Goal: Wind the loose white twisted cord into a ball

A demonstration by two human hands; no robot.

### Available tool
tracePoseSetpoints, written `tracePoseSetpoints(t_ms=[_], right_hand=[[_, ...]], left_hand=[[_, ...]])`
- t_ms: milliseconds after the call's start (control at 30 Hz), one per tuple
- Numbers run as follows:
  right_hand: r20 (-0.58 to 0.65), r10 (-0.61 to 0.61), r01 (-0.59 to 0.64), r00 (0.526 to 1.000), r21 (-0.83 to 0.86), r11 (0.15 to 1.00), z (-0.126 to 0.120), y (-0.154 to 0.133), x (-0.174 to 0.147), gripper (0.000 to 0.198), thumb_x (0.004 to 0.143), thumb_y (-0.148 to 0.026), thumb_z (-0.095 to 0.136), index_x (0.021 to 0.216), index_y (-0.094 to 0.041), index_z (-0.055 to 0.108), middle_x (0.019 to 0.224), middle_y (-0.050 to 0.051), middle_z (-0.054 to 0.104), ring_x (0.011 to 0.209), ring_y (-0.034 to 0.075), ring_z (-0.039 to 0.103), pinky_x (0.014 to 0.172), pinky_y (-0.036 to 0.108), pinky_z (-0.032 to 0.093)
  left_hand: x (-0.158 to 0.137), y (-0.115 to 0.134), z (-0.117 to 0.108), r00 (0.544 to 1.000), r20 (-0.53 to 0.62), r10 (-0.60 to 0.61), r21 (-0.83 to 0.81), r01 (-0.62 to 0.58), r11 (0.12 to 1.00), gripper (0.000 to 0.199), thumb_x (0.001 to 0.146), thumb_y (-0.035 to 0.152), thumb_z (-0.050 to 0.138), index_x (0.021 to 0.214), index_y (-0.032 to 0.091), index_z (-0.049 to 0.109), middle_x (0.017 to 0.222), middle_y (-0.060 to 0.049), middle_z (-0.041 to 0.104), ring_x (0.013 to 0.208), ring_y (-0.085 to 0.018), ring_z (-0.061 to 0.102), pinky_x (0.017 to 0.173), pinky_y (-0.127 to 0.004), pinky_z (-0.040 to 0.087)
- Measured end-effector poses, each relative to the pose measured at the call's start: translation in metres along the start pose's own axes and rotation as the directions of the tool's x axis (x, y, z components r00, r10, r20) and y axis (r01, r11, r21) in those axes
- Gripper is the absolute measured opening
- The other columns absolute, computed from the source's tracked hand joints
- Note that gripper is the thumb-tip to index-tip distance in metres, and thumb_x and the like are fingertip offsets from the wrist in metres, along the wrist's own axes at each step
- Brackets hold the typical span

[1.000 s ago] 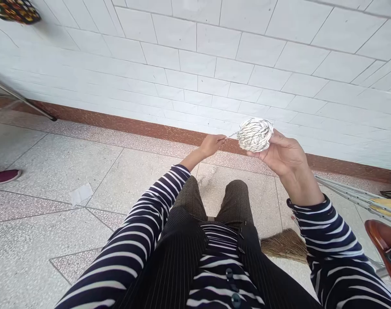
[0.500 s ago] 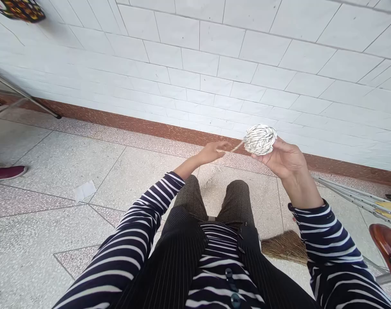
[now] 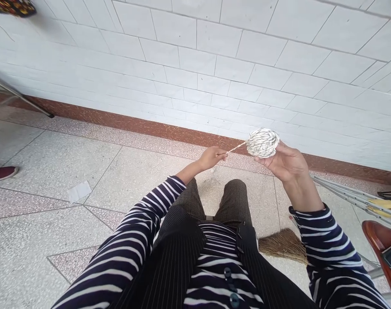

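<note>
A ball of white cord with dark flecks (image 3: pixel 263 142) is in my right hand (image 3: pixel 287 162), its fingers and thumb closed about the ball's right and lower side. From the ball's left side a short length of cord runs out to my left hand (image 3: pixel 213 157), which pinches it between thumb and fingers. That length looks straight and taut. Below my left hand, a pale loose strand hangs or lies above the floor between my knees; its exact course is hard to make out.
Ahead stands a white tiled wall (image 3: pixel 211 81) with a red-brown skirting. A straw broom (image 3: pixel 282 245) lies right of my legs. Metal crutches (image 3: pixel 350 195) and a brown wooden seat (image 3: pixel 380 240) are at right. White paper (image 3: pixel 79 191) and a person's dark red shoe (image 3: pixel 2 173) are at left.
My left hand has turned and closed its fingers on the cord, moving slightly lower. The cord between the hands now looks tighter. The ball stays in my right hand, nearly in place.
</note>
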State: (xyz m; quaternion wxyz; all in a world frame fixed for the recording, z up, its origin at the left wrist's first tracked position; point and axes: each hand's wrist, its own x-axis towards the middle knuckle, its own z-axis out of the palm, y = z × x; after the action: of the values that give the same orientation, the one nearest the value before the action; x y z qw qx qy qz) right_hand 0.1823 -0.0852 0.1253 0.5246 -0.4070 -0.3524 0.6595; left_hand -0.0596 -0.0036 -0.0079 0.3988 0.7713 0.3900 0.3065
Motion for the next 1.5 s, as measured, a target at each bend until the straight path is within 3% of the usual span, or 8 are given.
tracePoseSetpoints(t_ms=[133, 300, 533, 800, 1100, 1200, 1300, 1500], right_hand=[[0.057, 0.037, -0.036, 0.998, -0.024, 0.999, -0.003, 0.007, 0.000, 0.050, 0.075, -0.025, 0.077, 0.123, -0.032, 0.066, 0.121, 0.001, 0.075, 0.101, 0.021, 0.073, 0.076, 0.036, 0.069], [0.052, 0.072, -0.073, 0.996, 0.013, 0.997, 0.014, 0.010, 0.001, 0.059, 0.070, -0.020, 0.079, 0.126, -0.032, 0.066, 0.125, 0.002, 0.074, 0.100, 0.020, 0.074, 0.075, 0.032, 0.068], [0.014, 0.001, -0.002, 1.000, 0.009, 1.000, 0.020, 0.003, 0.004, 0.052, 0.070, -0.023, 0.078, 0.121, -0.029, 0.066, 0.122, 0.003, 0.075, 0.102, 0.022, 0.073, 0.077, 0.037, 0.069], [-0.023, -0.072, 0.074, 0.997, 0.092, 0.993, 0.007, 0.004, 0.001, 0.050, 0.078, -0.026, 0.073, 0.127, -0.031, 0.064, 0.120, 0.001, 0.075, 0.103, 0.019, 0.072, 0.072, 0.029, 0.067], [0.074, -0.059, 0.053, 0.996, 0.080, 0.995, 0.013, 0.002, -0.009, 0.049, 0.074, -0.025, 0.079, 0.122, -0.030, 0.068, 0.117, 0.001, 0.075, 0.101, 0.021, 0.072, 0.073, 0.032, 0.069], [0.111, -0.035, 0.031, 0.993, 0.031, 0.999, 0.019, -0.002, -0.011, 0.053, 0.072, -0.023, 0.081, 0.123, -0.030, 0.069, 0.121, 0.001, 0.074, 0.103, 0.022, 0.072, 0.076, 0.035, 0.069], [0.128, 0.021, -0.016, 0.992, -0.036, 0.999, 0.029, -0.004, -0.008, 0.054, 0.072, -0.024, 0.082, 0.124, -0.030, 0.068, 0.129, 0.002, 0.071, 0.106, 0.024, 0.071, 0.082, 0.042, 0.069], [0.081, -0.042, 0.055, 0.996, -0.162, 0.985, 0.036, -0.004, 0.004, 0.058, 0.070, -0.029, 0.086, 0.123, -0.030, 0.064, 0.122, 0.003, 0.070, 0.101, 0.023, 0.070, 0.085, 0.052, 0.067]], left_hand=[[-0.005, -0.026, -0.011, 0.991, -0.037, -0.128, 0.079, 0.130, 0.988, 0.021, 0.093, 0.031, 0.063, 0.090, 0.020, 0.080, 0.100, -0.006, 0.081, 0.098, -0.025, 0.073, 0.094, -0.035, 0.053], [0.007, 0.015, 0.000, 0.995, -0.092, 0.029, -0.142, -0.042, 0.989, 0.050, 0.087, 0.025, 0.072, 0.137, 0.021, 0.067, 0.130, -0.009, 0.074, 0.120, -0.025, 0.068, 0.108, -0.038, 0.048], [0.000, 0.028, 0.033, 0.992, -0.117, -0.051, -0.275, 0.017, 0.961, 0.028, 0.094, 0.037, 0.063, 0.083, 0.017, 0.079, 0.090, -0.003, 0.079, 0.088, -0.019, 0.071, 0.086, -0.029, 0.052], [-0.022, -0.031, 0.005, 0.996, -0.016, -0.086, -0.028, 0.086, 0.996, 0.030, 0.096, 0.036, 0.054, 0.085, 0.019, 0.077, 0.097, -0.002, 0.080, 0.096, -0.020, 0.071, 0.092, -0.029, 0.050], [-0.005, -0.042, -0.006, 0.987, -0.006, -0.158, 0.270, 0.154, 0.950, 0.024, 0.097, 0.025, 0.056, 0.088, 0.019, 0.078, 0.101, -0.007, 0.080, 0.103, -0.027, 0.072, 0.108, -0.041, 0.047], [0.002, -0.017, 0.000, 0.976, -0.079, -0.201, 0.153, 0.211, 0.965, 0.024, 0.095, 0.024, 0.060, 0.112, 0.018, 0.076, 0.118, -0.010, 0.077, 0.112, -0.029, 0.070, 0.109, -0.045, 0.047], [0.007, 0.020, 0.014, 0.990, -0.115, -0.080, -0.200, 0.056, 0.978, 0.040, 0.096, 0.029, 0.064, 0.134, 0.019, 0.066, 0.129, -0.011, 0.073, 0.118, -0.026, 0.067, 0.105, -0.042, 0.050], [-0.003, 0.042, 0.035, 0.984, -0.174, -0.032, -0.339, -0.029, 0.940, 0.032, 0.096, 0.042, 0.062, 0.085, 0.015, 0.075, 0.085, -0.005, 0.076, 0.082, -0.018, 0.067, 0.083, -0.030, 0.051]])
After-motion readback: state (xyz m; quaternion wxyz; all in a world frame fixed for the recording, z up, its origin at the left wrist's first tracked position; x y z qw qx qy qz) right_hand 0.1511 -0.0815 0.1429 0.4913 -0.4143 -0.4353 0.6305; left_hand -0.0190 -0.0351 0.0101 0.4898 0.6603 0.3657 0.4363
